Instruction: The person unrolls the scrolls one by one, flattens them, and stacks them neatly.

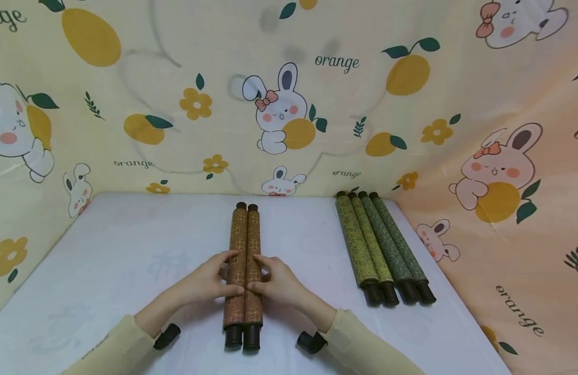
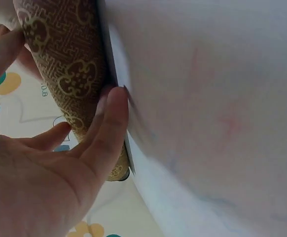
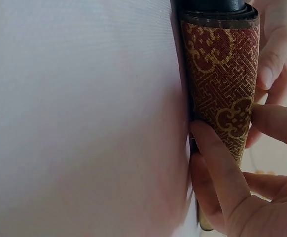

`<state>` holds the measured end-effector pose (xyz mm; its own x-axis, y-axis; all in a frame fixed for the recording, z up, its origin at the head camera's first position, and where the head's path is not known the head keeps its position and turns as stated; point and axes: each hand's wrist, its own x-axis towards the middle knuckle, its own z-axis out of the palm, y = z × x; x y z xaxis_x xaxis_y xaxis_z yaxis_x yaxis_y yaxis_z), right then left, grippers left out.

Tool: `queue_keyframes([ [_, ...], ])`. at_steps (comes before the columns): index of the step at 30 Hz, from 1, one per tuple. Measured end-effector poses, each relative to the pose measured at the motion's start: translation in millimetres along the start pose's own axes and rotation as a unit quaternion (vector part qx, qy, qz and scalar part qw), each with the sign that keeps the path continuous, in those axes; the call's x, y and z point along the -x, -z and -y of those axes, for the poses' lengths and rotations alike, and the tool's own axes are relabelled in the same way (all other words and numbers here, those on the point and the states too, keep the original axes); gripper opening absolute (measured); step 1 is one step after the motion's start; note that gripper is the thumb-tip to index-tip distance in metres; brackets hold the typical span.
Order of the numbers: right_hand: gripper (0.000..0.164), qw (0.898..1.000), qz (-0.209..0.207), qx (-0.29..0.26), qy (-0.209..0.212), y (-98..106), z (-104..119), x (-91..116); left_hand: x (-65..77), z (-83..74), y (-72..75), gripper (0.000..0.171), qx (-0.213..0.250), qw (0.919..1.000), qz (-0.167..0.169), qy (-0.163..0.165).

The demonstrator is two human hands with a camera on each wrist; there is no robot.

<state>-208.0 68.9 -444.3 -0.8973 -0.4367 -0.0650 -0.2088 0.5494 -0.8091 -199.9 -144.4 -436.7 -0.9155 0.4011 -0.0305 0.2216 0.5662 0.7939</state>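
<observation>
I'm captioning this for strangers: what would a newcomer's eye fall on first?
Probably the rabbit-print backdrop, filling the top of the head view. Next, two brown scrolls side by side near the centre, gripped by left hand and right hand. Then four green scrolls lying at right.

The bright tabletop (image 1: 298, 229) bears soft shadows; wrist views are dimmer.
</observation>
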Motion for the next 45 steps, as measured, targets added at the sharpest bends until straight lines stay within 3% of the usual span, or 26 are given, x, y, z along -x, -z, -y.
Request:
queue_keyframes([
  [5, 0.074, 1.000, -0.007, 0.011, 0.002, 0, 0, 1, -1.4, 0.8, -6.2, 0.099, -0.023, 0.9997, -0.010, 0.006],
  [17, 0.078, 0.999, -0.005, 0.045, 0.011, 3, -5, 2, 0.5, 8.5, -10.2, 0.098, -0.013, 0.9996, -0.025, 0.003],
  [34, 0.076, 0.999, 0.007, 0.014, 0.033, 16, -14, 11, 11.0, 4.4, -11.5, 0.090, -0.070, 0.9972, -0.023, 0.014],
  [38, 0.074, 0.998, 0.007, 0.025, 0.055, 19, -17, 11, 13.0, 4.8, -12.0, 0.088, -0.067, 0.9973, -0.023, 0.015],
  [45, 0.072, 0.992, 0.005, 0.072, 0.103, 22, -20, 13, 16.6, 7.9, -10.8, 0.075, -0.101, 0.9942, -0.027, -0.025],
])
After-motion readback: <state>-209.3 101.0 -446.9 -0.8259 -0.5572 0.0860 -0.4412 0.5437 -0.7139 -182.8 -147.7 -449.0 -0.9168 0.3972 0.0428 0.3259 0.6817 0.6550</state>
